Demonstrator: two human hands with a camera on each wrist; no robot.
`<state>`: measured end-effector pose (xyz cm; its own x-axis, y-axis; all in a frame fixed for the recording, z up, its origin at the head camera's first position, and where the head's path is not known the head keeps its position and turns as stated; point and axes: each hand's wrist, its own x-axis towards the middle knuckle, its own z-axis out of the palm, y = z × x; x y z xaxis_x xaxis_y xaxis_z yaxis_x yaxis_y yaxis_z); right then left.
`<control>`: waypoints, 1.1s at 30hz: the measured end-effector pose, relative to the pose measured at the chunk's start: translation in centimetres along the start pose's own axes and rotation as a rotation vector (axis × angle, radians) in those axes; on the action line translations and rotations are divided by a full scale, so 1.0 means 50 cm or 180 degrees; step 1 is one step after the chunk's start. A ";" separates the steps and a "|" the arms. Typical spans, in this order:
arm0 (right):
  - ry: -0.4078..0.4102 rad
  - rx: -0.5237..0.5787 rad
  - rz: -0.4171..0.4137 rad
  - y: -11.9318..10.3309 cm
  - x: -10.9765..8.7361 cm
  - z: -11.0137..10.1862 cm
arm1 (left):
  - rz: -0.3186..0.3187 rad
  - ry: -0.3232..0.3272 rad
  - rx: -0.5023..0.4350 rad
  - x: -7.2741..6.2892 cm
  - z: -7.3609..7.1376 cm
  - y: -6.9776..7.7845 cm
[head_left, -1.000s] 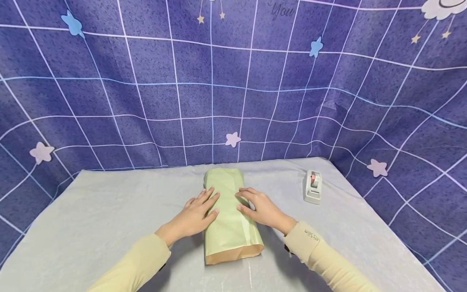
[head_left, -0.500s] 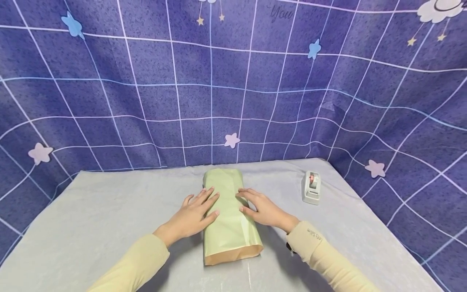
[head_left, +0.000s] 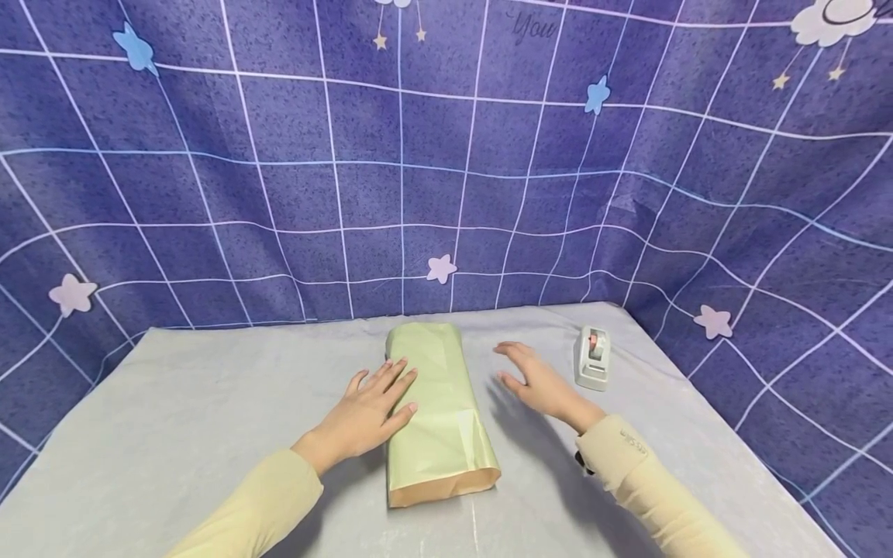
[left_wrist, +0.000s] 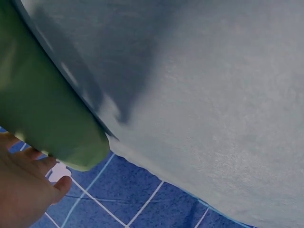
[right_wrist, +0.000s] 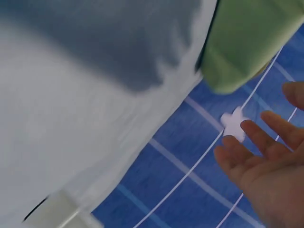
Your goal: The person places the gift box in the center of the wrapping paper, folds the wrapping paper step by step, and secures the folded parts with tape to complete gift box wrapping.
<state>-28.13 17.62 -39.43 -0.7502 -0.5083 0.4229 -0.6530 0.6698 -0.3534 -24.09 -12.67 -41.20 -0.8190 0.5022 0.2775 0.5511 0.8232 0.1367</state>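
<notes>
A pale green paper bag (head_left: 439,442) lies flat on the table in the head view, its open end facing me and showing a tan inside. My left hand (head_left: 366,415) rests on its left side with fingers spread over the paper. Off to the right of the bag, my right hand (head_left: 544,384) is in the air with loosely bent fingers and holds nothing; its shadow falls on the cloth below. A white tape dispenser (head_left: 593,360) with a red-centred roll stands beyond that hand. In the right wrist view the bag (right_wrist: 247,42) is apart from the fingers.
A light grey cloth (head_left: 209,403) covers the table. Behind it and along the right hangs a blue-purple curtain (head_left: 293,194) with grid lines and stars, meeting the table's back edge.
My right hand has lifted off the bag and moved right, toward the tape dispenser. My left hand stays on the bag, which lies as before.
</notes>
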 end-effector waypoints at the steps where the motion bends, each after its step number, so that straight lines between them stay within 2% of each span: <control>1: 0.0077 -0.0028 0.0040 0.010 -0.003 -0.006 | 0.0005 0.0018 0.0012 0.000 0.001 0.000; 8: 0.0656 -0.0286 0.0215 0.073 -0.031 -0.046 | 0.0008 -0.0002 0.0008 -0.003 -0.001 0.001; 15: 0.0960 -0.0587 0.0574 0.131 -0.072 -0.066 | 0.0008 -0.0004 -0.0014 -0.005 -0.001 0.003; 18: 0.1039 -0.0773 0.0806 0.151 -0.090 -0.073 | 0.0005 -0.0005 -0.0029 -0.004 0.001 0.003; 22: 0.1022 -0.0888 0.1191 0.170 -0.110 -0.082 | -0.0008 -0.0025 -0.0002 -0.004 0.004 0.001; 25: 0.0916 -0.0891 0.1458 0.179 -0.123 -0.087 | -0.0014 -0.0041 -0.0002 -0.004 0.005 0.002; 33: 0.0586 -0.0939 0.1900 0.180 -0.133 -0.088 | -0.0011 -0.0038 0.0007 -0.004 0.004 0.002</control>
<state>-28.58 29.39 -41.73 -0.9257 0.0758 0.3705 -0.0587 0.9390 -0.3388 -23.89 -12.62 -41.46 -0.8227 0.5025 0.2657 0.5479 0.8255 0.1355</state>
